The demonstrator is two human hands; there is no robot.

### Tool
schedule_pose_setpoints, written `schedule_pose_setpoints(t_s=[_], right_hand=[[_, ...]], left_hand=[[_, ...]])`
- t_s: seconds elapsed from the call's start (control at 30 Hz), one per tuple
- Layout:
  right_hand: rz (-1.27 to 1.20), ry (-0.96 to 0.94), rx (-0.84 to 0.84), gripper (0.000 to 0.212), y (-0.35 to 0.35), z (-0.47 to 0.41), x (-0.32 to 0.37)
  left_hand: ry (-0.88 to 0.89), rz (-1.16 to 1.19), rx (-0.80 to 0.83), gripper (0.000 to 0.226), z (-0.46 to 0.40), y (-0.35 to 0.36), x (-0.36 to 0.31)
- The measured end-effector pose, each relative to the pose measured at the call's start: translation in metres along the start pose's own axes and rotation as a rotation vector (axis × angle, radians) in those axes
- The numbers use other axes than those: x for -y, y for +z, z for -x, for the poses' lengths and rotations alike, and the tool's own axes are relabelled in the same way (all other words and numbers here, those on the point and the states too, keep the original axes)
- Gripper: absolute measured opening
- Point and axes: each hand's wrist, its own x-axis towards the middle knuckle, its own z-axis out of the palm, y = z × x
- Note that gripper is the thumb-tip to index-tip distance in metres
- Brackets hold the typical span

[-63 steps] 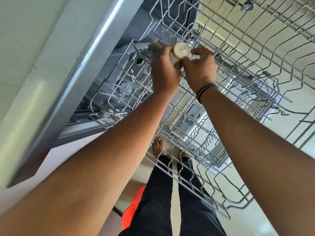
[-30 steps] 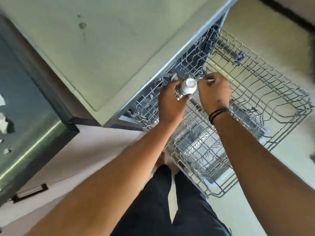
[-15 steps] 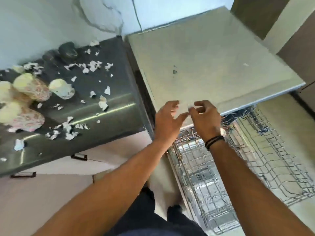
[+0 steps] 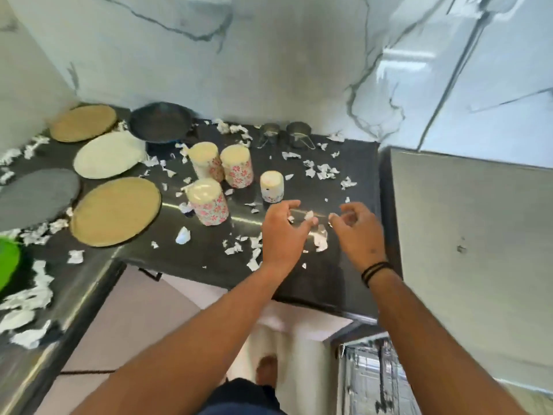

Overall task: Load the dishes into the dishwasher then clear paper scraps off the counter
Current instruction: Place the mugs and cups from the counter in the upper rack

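My left hand (image 4: pixel 282 232) and my right hand (image 4: pixel 360 232) hover side by side over the dark counter (image 4: pixel 329 280), fingers loosely curled, holding nothing. White paper scraps (image 4: pixel 320 239) lie between and around them. Just beyond my left hand a small cup (image 4: pixel 271 187) stands upside down. Three floral cups (image 4: pixel 209 202) stand upside down further left. Two tan plates (image 4: pixel 115 211), a white plate (image 4: pixel 109 154) and a grey plate (image 4: pixel 36 196) lie on the left. The dishwasher rack (image 4: pixel 377 381) shows at the bottom right.
A dark pan (image 4: pixel 160 122) and two small metal cups (image 4: pixel 284 134) sit against the marble wall. The dishwasher's flat top (image 4: pixel 472 229) adjoins the counter on the right. A green object (image 4: pixel 7 259) is at the left edge. More scraps (image 4: pixel 27 298) cover the near-left counter.
Both hands let go of the small cup in the dishwasher rack and rose to the counter. The view swung up from the rack to the counter.
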Motion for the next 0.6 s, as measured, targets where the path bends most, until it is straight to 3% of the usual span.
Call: schedule_pose_setpoints(t_s=[0.17,0.4,0.6], right_hand=[[0.029,-0.057,0.077,0.037,0.055,-0.04,0.034],[0.115,-0.045,0.204,0.047,0.108,-0.081,0.047],[0.085,-0.011,0.263,0.037,0.129,-0.096,0.046]], left_hand=[[-0.045,-0.056,-0.084,0.051,-0.053,-0.033,0.027],[-0.2,-0.048,-0.029,0.078,-0.1,-0.038,0.053],[-0.232,-0.081,0.027,0.075,-0.119,-0.026,0.062]])
